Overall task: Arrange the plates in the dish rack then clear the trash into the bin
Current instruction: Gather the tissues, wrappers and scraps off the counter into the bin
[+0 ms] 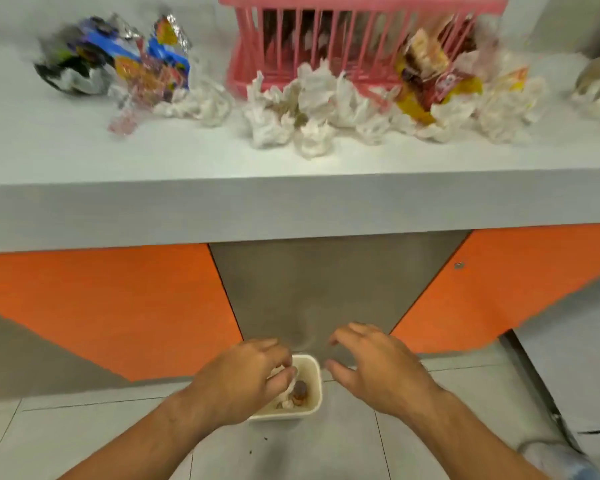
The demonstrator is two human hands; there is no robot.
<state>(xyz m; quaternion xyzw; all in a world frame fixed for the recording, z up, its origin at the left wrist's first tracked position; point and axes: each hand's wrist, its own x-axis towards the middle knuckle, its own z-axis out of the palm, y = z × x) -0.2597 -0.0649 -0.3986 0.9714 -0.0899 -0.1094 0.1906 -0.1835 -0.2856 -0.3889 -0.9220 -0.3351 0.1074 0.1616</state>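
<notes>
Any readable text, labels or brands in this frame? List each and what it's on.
None legible.
Blue wrappers on the counter: printed, too blurred to read.
Red and yellow wrappers by the dish rack: printed, too blurred.
Bin: no label visible.

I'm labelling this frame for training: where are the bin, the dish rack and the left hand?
bin (309, 374): head view, inner right wall.
dish rack (361, 2): head view, pink top rim.
left hand (246, 379): head view, back of the hand.
</notes>
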